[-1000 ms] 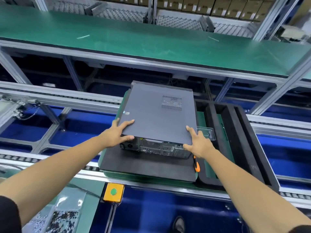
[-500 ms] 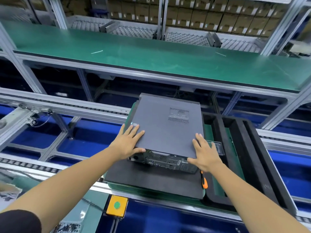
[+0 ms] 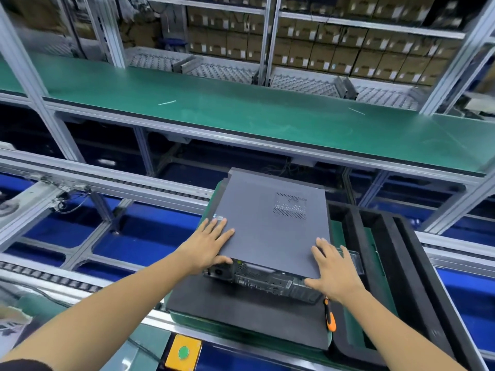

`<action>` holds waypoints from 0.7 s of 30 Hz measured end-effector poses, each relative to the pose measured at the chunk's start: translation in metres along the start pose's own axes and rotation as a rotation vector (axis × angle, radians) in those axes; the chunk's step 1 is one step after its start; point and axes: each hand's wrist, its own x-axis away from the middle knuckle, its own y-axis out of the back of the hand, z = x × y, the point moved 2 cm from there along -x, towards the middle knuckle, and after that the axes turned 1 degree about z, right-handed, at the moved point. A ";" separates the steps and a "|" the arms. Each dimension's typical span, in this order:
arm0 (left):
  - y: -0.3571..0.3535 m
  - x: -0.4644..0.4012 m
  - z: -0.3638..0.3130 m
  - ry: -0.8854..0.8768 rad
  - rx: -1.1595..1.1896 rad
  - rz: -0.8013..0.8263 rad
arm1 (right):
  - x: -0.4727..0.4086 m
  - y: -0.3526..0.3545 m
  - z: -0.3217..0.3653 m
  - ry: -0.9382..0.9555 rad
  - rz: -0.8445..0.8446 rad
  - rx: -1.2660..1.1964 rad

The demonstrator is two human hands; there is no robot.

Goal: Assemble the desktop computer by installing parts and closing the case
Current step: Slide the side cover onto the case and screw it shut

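Note:
A dark grey desktop computer case (image 3: 270,226) lies flat on a black foam mat (image 3: 241,311), rear ports facing me. Its grey side cover with a vent grid (image 3: 290,206) sits on top. My left hand (image 3: 207,243) lies on the cover's near left corner, fingers straight on top and thumb under the near edge. My right hand (image 3: 332,271) presses flat on the near right corner, fingers spread.
An orange-handled screwdriver (image 3: 330,315) lies by my right wrist. A clear plastic tray (image 3: 352,257) sits just right of the case, black foam channels (image 3: 388,263) beyond it. A yellow box with a green button (image 3: 183,352) is at the front edge. A green belt (image 3: 241,111) runs behind.
Both hands have slid forward on the cover, fingers flatter and straighter. The cover has moved away from me over the case. My view has tilted upward.

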 end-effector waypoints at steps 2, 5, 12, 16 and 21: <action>0.003 0.003 -0.001 0.006 0.026 0.023 | 0.001 -0.001 0.004 -0.010 -0.023 -0.014; 0.013 0.006 0.003 -0.015 0.070 0.022 | -0.001 0.006 0.007 0.013 -0.047 0.007; 0.045 -0.029 0.019 0.209 0.331 -0.087 | -0.008 0.013 0.006 -0.026 -0.057 -0.045; 0.037 -0.076 0.017 0.271 0.548 -0.004 | -0.038 0.018 0.008 -0.162 -0.063 -0.165; 0.032 -0.134 0.013 0.333 0.515 -0.112 | -0.099 0.004 0.005 -0.196 -0.029 -0.371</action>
